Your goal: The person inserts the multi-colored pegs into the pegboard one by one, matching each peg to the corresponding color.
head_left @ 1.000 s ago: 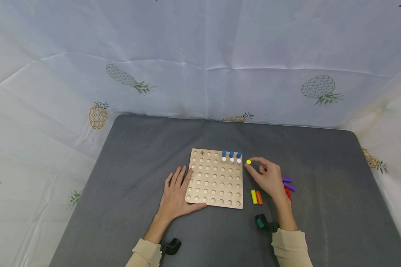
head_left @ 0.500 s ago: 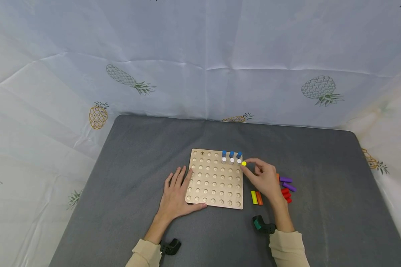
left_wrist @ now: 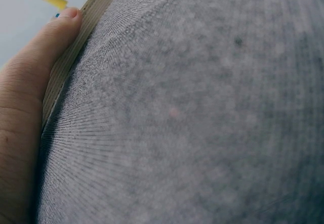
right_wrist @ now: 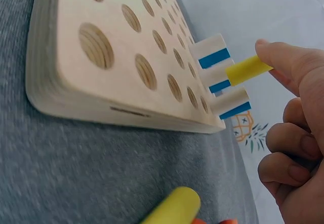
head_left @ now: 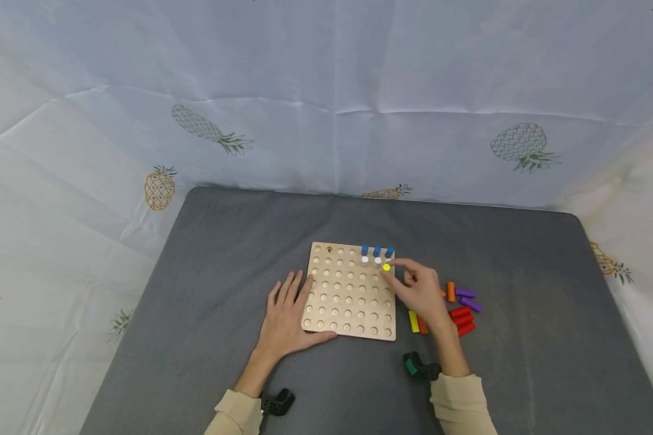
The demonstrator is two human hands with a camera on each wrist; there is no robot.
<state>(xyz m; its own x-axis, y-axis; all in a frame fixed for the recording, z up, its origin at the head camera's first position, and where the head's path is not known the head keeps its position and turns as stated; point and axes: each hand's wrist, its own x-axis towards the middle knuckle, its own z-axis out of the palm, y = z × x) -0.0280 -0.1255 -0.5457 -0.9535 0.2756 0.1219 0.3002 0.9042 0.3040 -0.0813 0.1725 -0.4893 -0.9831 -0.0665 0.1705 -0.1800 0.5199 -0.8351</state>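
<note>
Between thumb and forefinger, my right hand (head_left: pixel 420 291) pinches a yellow peg (head_left: pixel 386 267) above the right side of a wooden pegboard (head_left: pixel 326 296). In the right wrist view that yellow peg (right_wrist: pixel 248 71) hangs clear of the holes, near the white pegs (right_wrist: pixel 230 100). Blue pegs (head_left: pixel 377 251) stand in the board's far row, with white pegs (head_left: pixel 364 261) in the row before them. My left hand (head_left: pixel 287 320) rests against the board's left edge and near corner, fingers spread; its thumb (left_wrist: pixel 58 34) lies along the near edge in the left wrist view.
Right of the board lie a yellow peg (head_left: pixel 414 321), orange pegs (head_left: pixel 450 292), purple pegs (head_left: pixel 465 293) and several red pegs (head_left: pixel 462 321). A grey cloth (head_left: pixel 522 314) covers the table. Behind hangs a white curtain (head_left: pixel 326 151) printed with pineapples.
My right hand has moved left with the yellow peg, from beside the board to over its right side. More orange and red pegs show behind it. The left hand stays put.
</note>
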